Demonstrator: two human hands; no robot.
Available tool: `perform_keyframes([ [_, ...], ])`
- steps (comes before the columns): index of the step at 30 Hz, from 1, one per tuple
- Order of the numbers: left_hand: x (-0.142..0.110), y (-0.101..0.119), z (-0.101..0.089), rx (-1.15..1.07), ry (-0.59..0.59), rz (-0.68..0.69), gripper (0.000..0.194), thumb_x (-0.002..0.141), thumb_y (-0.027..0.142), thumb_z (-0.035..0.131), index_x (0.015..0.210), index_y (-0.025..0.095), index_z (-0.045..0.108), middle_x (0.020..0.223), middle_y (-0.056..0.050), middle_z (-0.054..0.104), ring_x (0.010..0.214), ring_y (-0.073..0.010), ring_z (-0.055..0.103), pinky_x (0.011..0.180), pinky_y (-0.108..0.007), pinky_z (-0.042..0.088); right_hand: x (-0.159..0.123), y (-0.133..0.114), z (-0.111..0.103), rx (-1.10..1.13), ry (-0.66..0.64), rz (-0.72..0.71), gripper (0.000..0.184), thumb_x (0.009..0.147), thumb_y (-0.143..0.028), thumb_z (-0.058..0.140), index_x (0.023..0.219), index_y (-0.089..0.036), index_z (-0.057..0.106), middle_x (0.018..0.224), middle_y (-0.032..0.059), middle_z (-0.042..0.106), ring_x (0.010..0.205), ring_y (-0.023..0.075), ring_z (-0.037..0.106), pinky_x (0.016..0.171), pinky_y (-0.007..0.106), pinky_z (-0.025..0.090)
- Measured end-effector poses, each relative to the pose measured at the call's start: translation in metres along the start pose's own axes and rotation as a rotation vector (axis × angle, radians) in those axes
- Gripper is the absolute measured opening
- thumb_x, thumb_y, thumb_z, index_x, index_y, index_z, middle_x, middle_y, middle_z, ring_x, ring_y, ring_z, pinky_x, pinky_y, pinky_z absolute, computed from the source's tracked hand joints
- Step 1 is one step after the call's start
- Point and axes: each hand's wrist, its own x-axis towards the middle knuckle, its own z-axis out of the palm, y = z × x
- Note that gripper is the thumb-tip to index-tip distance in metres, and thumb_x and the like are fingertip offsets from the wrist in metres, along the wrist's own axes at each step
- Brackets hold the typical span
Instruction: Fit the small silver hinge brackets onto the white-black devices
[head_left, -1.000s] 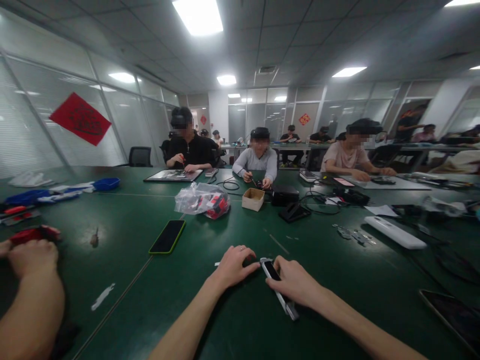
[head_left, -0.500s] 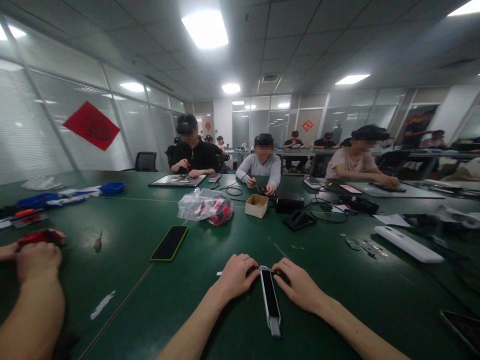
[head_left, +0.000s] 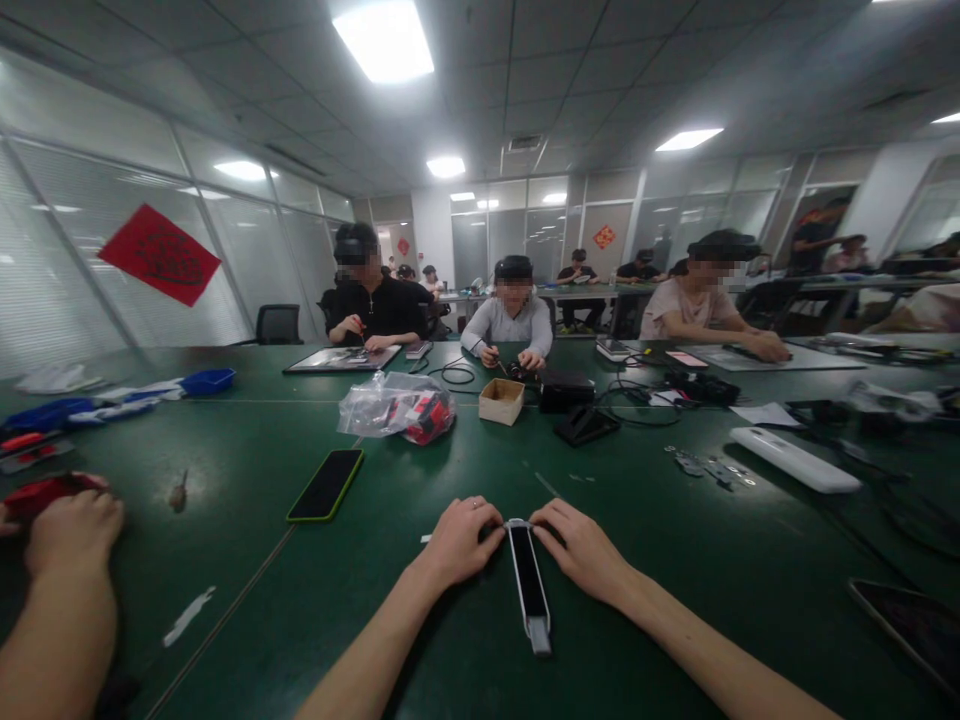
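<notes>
A long narrow black device with a pale frame (head_left: 528, 587) lies on the green table (head_left: 675, 560), pointing straight towards me. My left hand (head_left: 459, 540) rests palm down at the left of its far end, with a ring on one finger and the fingertips touching the end. My right hand (head_left: 581, 548) lies on the other side, its fingers curled against the same far end. Both hands touch the device's top, and the near end lies free on the table.
A phone with a green edge (head_left: 325, 485) lies to the left. A plastic bag with red parts (head_left: 397, 406), a small cardboard box (head_left: 501, 400) and a white bar (head_left: 795, 460) lie farther off. Another person's arm (head_left: 56, 590) is at left. Three people sit opposite.
The device has turned from slanting down to the right to lying straight towards me. My right hand came off its middle and now sits at its far end.
</notes>
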Motion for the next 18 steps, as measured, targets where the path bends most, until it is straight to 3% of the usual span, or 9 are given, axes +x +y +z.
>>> perform_keyframes([
  [13,0.000,-0.001,0.002,-0.027,0.016,0.018,0.013,0.087,0.028,0.051,0.086,0.020,0.061,0.087,-0.002,0.061,0.083,-0.0159,0.055,0.076,-0.027,0.040,0.000,0.002,0.003,-0.026,0.034,0.010,0.026,0.092,-0.030,0.038,0.093,-0.020,0.062,0.094,0.0061,0.061,0.088,0.0185,0.058,0.080,0.033,0.048],
  [16,0.000,-0.002,0.003,-0.038,0.023,0.025,0.014,0.088,0.028,0.050,0.086,0.020,0.061,0.088,-0.003,0.062,0.085,-0.0159,0.056,0.077,-0.027,0.040,-0.001,-0.002,0.001,-0.032,0.100,0.001,0.021,0.089,-0.029,0.043,0.095,-0.019,0.061,0.096,0.0082,0.061,0.092,0.0210,0.058,0.084,0.036,0.048],
  [18,0.000,-0.002,0.003,-0.046,0.026,0.033,0.014,0.088,0.028,0.049,0.087,0.020,0.061,0.089,-0.003,0.062,0.085,-0.0159,0.056,0.077,-0.027,0.040,-0.001,-0.020,-0.015,-0.034,0.184,-0.037,0.019,0.085,-0.027,0.048,0.098,-0.018,0.059,0.100,0.0101,0.061,0.095,0.0228,0.057,0.084,0.038,0.048],
])
